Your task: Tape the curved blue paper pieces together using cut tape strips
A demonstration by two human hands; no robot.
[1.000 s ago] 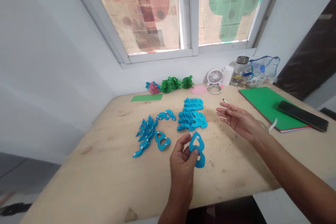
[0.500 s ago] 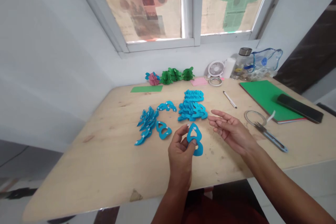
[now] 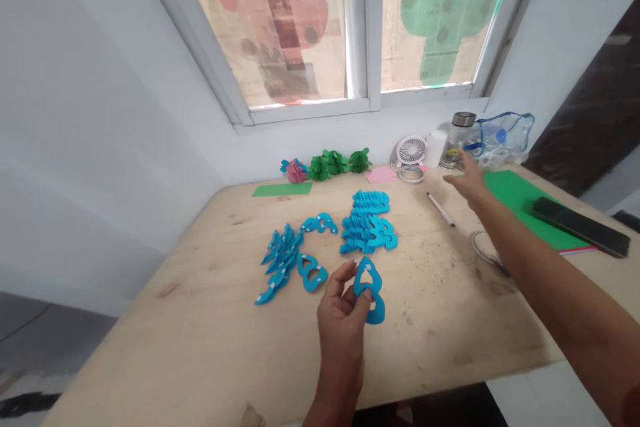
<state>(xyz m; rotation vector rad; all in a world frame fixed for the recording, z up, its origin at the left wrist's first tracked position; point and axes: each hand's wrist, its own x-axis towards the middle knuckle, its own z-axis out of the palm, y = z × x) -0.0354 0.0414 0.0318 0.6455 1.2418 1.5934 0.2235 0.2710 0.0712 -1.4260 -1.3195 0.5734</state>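
My left hand [image 3: 343,310] pinches a blue paper cutout [image 3: 376,312] with two holes and a small whitish patch near its top. Stretched far forward, my right hand [image 3: 469,180] has its fingers apart and nothing visible in it. It is in front of the glass bottle [image 3: 454,140] and beside the green folder [image 3: 520,203]; I cannot tell whether it touches either. Folded blue paper pieces with white patches [image 3: 283,257] lie left of my left hand, near a loose blue cutout [image 3: 313,273]. Beyond that hand sits a stack of blue pleated paper [image 3: 367,230].
Along the wall stand green paper figures [image 3: 334,163], a pink paper figure [image 3: 296,171], a small white fan [image 3: 411,150] and a clear plastic bag [image 3: 503,140]. A pen [image 3: 441,209], a tape roll [image 3: 483,248] and a black phone [image 3: 580,225] lie at the right.
My right hand has moved forward and right, away from my left hand, toward the bottle. My left hand still holds the blue cutout. The view has tipped upward slightly.
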